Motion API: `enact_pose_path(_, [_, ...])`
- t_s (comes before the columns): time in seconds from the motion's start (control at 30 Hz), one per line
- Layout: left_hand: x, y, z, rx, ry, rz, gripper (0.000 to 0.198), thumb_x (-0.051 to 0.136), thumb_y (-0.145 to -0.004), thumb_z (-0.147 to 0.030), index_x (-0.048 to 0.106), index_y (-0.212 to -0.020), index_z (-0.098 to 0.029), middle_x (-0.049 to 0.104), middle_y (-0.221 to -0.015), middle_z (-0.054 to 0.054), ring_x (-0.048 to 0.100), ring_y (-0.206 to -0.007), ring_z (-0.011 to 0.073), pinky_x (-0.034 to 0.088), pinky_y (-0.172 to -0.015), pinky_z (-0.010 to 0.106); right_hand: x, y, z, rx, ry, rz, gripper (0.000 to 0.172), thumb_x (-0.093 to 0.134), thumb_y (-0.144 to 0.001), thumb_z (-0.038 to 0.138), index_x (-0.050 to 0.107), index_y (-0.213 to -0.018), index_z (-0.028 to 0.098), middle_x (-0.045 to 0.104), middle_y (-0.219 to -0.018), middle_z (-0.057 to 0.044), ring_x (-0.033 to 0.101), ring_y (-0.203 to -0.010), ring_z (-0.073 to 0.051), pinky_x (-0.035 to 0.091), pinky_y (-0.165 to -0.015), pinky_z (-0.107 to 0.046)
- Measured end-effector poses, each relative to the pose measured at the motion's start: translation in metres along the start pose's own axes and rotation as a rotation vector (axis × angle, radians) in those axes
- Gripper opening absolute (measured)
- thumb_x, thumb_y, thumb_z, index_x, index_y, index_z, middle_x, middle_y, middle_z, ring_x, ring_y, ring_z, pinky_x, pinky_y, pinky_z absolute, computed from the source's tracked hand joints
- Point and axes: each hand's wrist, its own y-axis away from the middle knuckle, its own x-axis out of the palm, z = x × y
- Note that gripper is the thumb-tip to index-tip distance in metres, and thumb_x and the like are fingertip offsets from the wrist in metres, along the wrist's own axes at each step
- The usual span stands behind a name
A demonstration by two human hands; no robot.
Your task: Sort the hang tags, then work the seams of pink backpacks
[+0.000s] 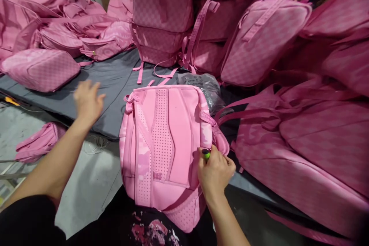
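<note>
pink backpack [165, 142] back-side up, right hand [215, 173] on its right edge pinching a green lighter [206, 154], left hand [88, 100] spread wide left of it, blurry

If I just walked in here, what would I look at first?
Probably the bright pink backpack lying back-side up right in the middle, with heaps of pink bags piled behind and around it. The right hand rests on its edge holding a small green-tipped tool, while the left hand hovers open over the grey mat.
</note>
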Motion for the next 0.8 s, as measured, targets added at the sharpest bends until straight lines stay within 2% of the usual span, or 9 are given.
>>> enact_pose_path(0.07, [0.030, -0.004, -0.045, 0.218, 0.350, 0.094, 0.029, 0.064, -0.090, -0.030, 0.070, -0.117, -0.022, 0.070, -0.127, 0.008, 0.061, -0.125, 0.0258, 0.043, -0.114, 0.048, 0.001, 0.001, -0.001, -0.018, -0.003, -0.029, 0.035, 0.050, -0.097, 0.034, 0.065, -0.112, 0.006, 0.074, -0.085, -0.012, 0.065, -0.082, -0.026, 0.037, -0.085, -0.037])
enact_pose_path(0.13, [0.063, -0.015, -0.096, 0.378, 0.571, 0.159, 0.029, 0.070, -0.087, -0.030, 0.072, -0.115, -0.023, 0.071, -0.127, 0.007, 0.061, -0.125, 0.0231, 0.043, -0.114, 0.045, 0.002, 0.003, -0.004, -0.044, -0.012, -0.071, 0.035, 0.050, -0.098, 0.033, 0.065, -0.114, 0.006, 0.074, -0.086, -0.012, 0.066, -0.081, -0.026, 0.038, -0.085, -0.037])
enact_pose_path(0.2, [0.091, -0.026, -0.139, 0.438, 0.698, 0.227, 0.027, 0.075, -0.082, -0.021, 0.074, -0.109, -0.022, 0.071, -0.125, 0.006, 0.063, -0.121, 0.0217, 0.045, -0.111, 0.043, 0.003, 0.005, -0.007, -0.064, -0.020, -0.103, 0.034, 0.049, -0.097, 0.031, 0.064, -0.115, 0.006, 0.075, -0.087, -0.012, 0.066, -0.081, -0.025, 0.040, -0.086, -0.037])
enact_pose_path(0.27, [0.109, -0.035, -0.164, 0.449, 0.742, 0.293, 0.022, 0.076, -0.078, -0.014, 0.075, -0.098, -0.021, 0.074, -0.111, 0.005, 0.065, -0.109, 0.0200, 0.049, -0.103, 0.040, 0.003, 0.006, -0.008, -0.060, -0.025, -0.096, 0.033, 0.050, -0.096, 0.030, 0.064, -0.115, 0.007, 0.075, -0.087, -0.012, 0.067, -0.081, -0.025, 0.040, -0.086, -0.038])
enact_pose_path(0.37, [0.122, -0.040, -0.176, 0.408, 0.736, 0.336, 0.011, 0.075, -0.076, -0.011, 0.073, -0.083, -0.019, 0.071, -0.091, 0.002, 0.063, -0.094, 0.0181, 0.048, -0.093, 0.036, 0.003, 0.006, -0.008, -0.048, -0.018, -0.053, 0.033, 0.050, -0.094, 0.027, 0.062, -0.117, 0.007, 0.074, -0.087, -0.013, 0.067, -0.083, -0.026, 0.041, -0.088, -0.039])
enact_pose_path(0.53, [0.126, -0.051, -0.181, 0.196, 0.850, 0.411, 0.008, 0.067, -0.078, -0.011, 0.066, -0.071, -0.016, 0.066, -0.075, -0.001, 0.059, -0.075, 0.0137, 0.046, -0.077, 0.029, 0.003, 0.003, -0.005, -0.035, 0.018, -0.048, 0.035, 0.049, -0.096, 0.032, 0.063, -0.117, 0.007, 0.073, -0.083, -0.013, 0.066, -0.078, -0.027, 0.043, -0.086, -0.039])
enact_pose_path(0.63, [0.116, -0.064, -0.163, 0.028, 0.902, 0.280, 0.010, 0.061, -0.082, -0.016, 0.062, -0.072, -0.016, 0.065, -0.073, -0.001, 0.056, -0.070, 0.0118, 0.045, -0.070, 0.025, 0.002, 0.004, -0.008, -0.033, -0.015, -0.036, 0.035, 0.050, -0.097, 0.033, 0.064, -0.116, 0.008, 0.074, -0.085, -0.013, 0.066, -0.079, -0.027, 0.043, -0.086, -0.040])
enact_pose_path(0.7, [0.098, -0.067, -0.129, -0.016, 0.811, 0.161, 0.008, 0.061, -0.081, -0.019, 0.061, -0.073, -0.017, 0.066, -0.075, -0.001, 0.057, -0.071, 0.0121, 0.045, -0.071, 0.024, -0.003, 0.002, -0.011, -0.039, -0.044, -0.015, 0.037, 0.048, -0.097, 0.034, 0.064, -0.118, 0.009, 0.074, -0.087, -0.014, 0.066, -0.081, -0.028, 0.042, -0.086, -0.040])
enact_pose_path(0.8, [0.055, -0.047, -0.047, -0.110, 0.507, 0.062, 0.005, 0.062, -0.080, -0.024, 0.061, -0.077, -0.019, 0.068, -0.080, 0.002, 0.061, -0.078, 0.0166, 0.047, -0.078, 0.030, -0.019, -0.014, -0.011, -0.028, -0.085, -0.026, 0.038, 0.046, -0.097, 0.033, 0.063, -0.124, 0.011, 0.073, -0.101, -0.016, 0.066, -0.090, -0.029, 0.043, -0.083, -0.040])
